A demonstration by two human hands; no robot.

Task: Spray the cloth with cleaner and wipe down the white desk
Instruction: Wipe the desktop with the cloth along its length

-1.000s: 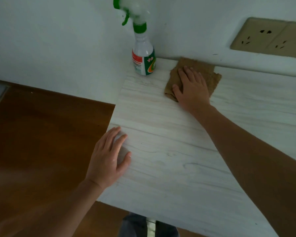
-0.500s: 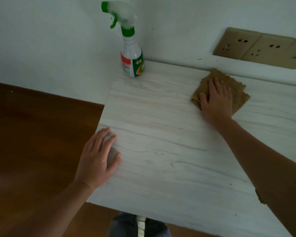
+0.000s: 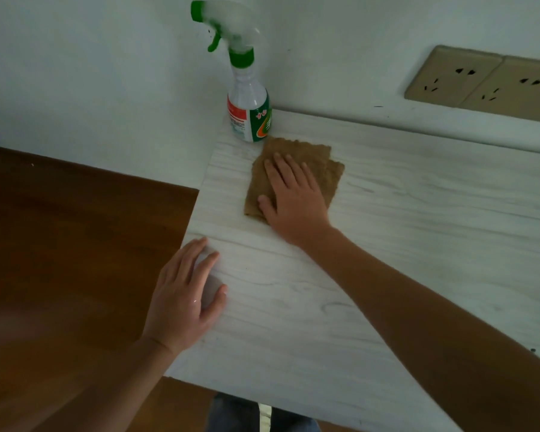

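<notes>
Two flat hands grip nothing: right hand (image 3: 296, 201) presses the cloth (image 3: 321, 169) just short of the spray bottle (image 3: 250, 116), left hand (image 3: 181, 300) braces the surface (image 3: 418, 244).

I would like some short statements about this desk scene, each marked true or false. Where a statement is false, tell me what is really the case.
1. The right hand lies flat on the brown cloth. True.
2. The left hand holds the spray bottle. False: the left hand rests open on the left edge of the desk, and nobody touches the bottle.
3. The spray bottle stands upright at the far corner of the desk, by the wall. True.
4. The cloth lies on the floor. False: it lies on the white desk, just in front of the bottle.
</notes>
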